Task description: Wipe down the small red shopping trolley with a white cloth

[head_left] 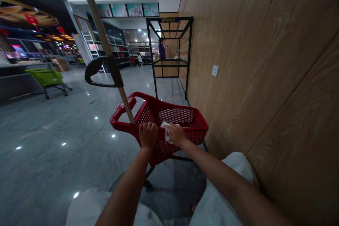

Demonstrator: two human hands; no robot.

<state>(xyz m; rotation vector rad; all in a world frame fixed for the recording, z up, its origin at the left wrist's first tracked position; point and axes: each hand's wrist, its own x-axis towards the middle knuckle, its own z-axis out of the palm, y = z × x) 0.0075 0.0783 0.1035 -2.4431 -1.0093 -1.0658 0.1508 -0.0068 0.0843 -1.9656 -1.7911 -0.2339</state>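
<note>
A red plastic shopping cart (194,113) with mesh-like basket walls stands right in front of me, its handle end to the left. My left hand (148,134) is closed over the near rim of the basket, close to the handle. Just to its right, my right hand (175,134) is closed on a crumpled white cloth or tissue (167,136), which lies against the same rim. The fingers partly hide the white piece. A wooden pole (99,17) with a dark loop handle (116,72) slants up from the cart's handle end; its lower end is hidden.
A wood-panelled wall (251,60) with a socket (215,71) runs close along the right. Behind the cart stands a dark metal frame (188,53). At the left is a green cart (47,77) on the shiny tiled floor (79,130). A person (139,59) crouches or sits far back.
</note>
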